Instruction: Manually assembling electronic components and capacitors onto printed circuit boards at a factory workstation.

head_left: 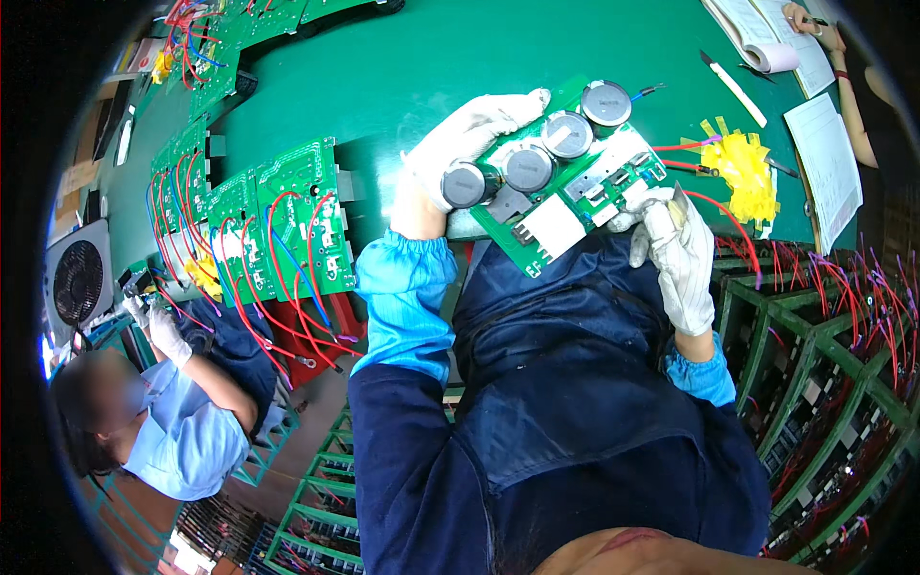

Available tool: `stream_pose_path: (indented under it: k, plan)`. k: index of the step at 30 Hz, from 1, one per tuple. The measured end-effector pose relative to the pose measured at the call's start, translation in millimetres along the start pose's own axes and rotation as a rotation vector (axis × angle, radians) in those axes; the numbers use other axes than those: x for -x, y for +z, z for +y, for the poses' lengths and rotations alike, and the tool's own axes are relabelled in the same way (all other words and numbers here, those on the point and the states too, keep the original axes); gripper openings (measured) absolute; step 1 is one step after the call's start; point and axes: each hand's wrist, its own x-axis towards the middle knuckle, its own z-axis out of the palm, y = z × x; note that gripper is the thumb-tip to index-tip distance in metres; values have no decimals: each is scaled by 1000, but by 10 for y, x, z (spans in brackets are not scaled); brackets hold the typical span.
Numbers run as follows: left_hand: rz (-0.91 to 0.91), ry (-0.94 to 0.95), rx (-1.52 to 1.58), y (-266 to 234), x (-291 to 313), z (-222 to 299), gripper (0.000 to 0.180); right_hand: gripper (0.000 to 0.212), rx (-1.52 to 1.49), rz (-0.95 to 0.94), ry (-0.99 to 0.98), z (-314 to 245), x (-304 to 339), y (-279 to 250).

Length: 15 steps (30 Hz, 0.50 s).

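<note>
A green circuit board (pixel 529 251) is held tilted at the table's near edge, in front of my body. Several round black capacitors (pixel 527 168) stand in a row on it, beside white blocks and small parts. My left hand (pixel 470 139), in a white glove, grips the board's left side, its fingers stretched along the far edge past the capacitors. My right hand (pixel 674 251), also gloved, has its fingers curled against the board's lower right edge; the fingertips are partly hidden. Red wires (pixel 730 216) run out from the board's right side, near this hand.
A yellow bundle of tape strips (pixel 743 177), a white-handled knife (pixel 736 91) and papers (pixel 824 168) lie at the right. More wired boards (pixel 278 216) are at the left. Green racks (pixel 815 335) stand below the table. One co-worker (pixel 192 422) sits at left; another person's hand (pixel 815 27) shows at far right.
</note>
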Motion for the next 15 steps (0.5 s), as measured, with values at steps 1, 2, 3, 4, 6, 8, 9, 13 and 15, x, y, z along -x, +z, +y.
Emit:
stream_pose_path:
  k: [1,2,3,4,6,8,9,13,15]
  plan:
    - [28,-82,107,13,2,6,31,26,-23,0,-23,8,15,13]
    - [56,-163,215,27,3,12,31,25,-45,0,-45,17,30,21]
    - [85,-246,321,37,9,17,31,25,-46,0,-45,28,45,27]
    - [77,-237,290,36,0,10,30,25,-53,-3,-61,39,60,30]
    - [76,-279,320,29,3,7,30,24,-61,-6,-76,50,79,29]
    - [76,-321,351,35,3,24,30,23,-78,-34,-82,53,89,25]
    - [53,-195,206,38,0,57,30,23,-79,-34,-81,48,96,28]
    - [25,-122,60,46,-23,151,32,23,-78,-55,-71,21,111,24]
    - [25,-87,36,49,3,124,32,23,-72,-61,-68,29,114,21]
